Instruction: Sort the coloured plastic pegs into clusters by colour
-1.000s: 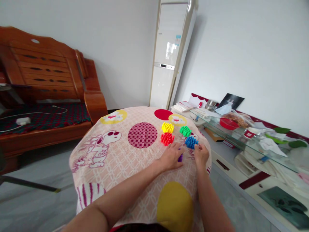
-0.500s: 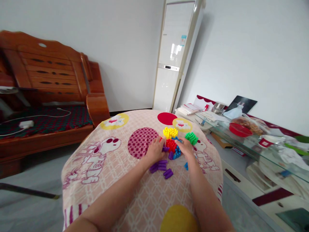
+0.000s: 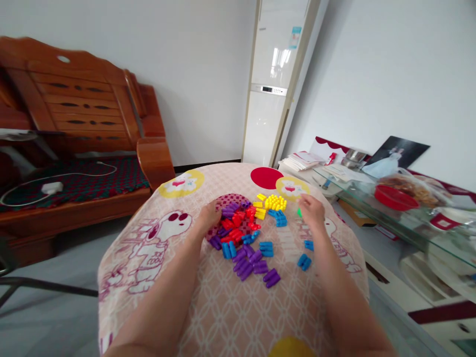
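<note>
My left hand (image 3: 210, 216) rests at the left edge of the spread pile, fingers apart beside purple plastic pieces (image 3: 231, 209). My right hand (image 3: 312, 210) is curled over green pieces (image 3: 299, 212); only a bit of green shows, the remainder hidden behind the hand. Between the hands lie red pieces (image 3: 235, 234), blue pieces (image 3: 278, 218) and a tight yellow cluster (image 3: 276, 202), with a few yellow ones loose beside it. More purple pieces (image 3: 244, 267) are scattered nearer to me, and a blue pair (image 3: 304, 262) lies near my right forearm.
A patterned cloth (image 3: 230, 307) covers the round table. To the right stands a glass-topped cabinet (image 3: 357, 198) with a red bowl (image 3: 396, 197), papers (image 3: 300, 161) and bags. A wooden bench (image 3: 85, 114) is at the left, and a tall white air conditioner (image 3: 266, 119) behind.
My hands have moved apart. Red, blue and purple pieces, bunched between them before, now lie spread toward the left and front. My right hand has moved onto the green cluster.
</note>
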A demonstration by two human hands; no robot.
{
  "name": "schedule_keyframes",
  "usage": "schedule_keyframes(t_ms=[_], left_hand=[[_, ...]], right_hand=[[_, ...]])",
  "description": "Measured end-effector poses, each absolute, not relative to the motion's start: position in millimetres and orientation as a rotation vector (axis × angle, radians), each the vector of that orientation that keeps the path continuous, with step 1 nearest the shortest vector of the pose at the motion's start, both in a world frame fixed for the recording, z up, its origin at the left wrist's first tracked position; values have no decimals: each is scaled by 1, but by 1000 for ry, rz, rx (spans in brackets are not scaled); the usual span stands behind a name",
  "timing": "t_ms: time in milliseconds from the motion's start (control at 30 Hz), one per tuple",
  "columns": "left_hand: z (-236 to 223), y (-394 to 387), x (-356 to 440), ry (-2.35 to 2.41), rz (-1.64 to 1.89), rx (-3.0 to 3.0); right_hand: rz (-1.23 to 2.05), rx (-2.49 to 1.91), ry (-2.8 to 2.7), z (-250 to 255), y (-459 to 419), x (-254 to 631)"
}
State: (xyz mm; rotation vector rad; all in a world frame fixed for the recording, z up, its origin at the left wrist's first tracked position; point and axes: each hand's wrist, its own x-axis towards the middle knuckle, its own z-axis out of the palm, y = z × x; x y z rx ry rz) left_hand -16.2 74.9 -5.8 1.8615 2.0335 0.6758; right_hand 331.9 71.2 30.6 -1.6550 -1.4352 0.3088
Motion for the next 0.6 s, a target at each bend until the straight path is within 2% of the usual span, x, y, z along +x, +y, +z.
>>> schedule_keyframes(t_ms=[67, 200, 400, 600], left_hand=[[-6, 76, -18, 1978, 606, 1914], [-5, 79, -13, 1905, 609, 1979], [-8, 79, -3, 1810, 688, 2010], [-10, 77, 1, 1787, 762, 1968]], right_hand=[[22, -2004, -1310, 28, 87, 374], [90, -2356, -1382, 15, 113, 403], [220, -2016, -1895, 15, 152, 335], [440, -1660, -2148, 24, 169, 269]])
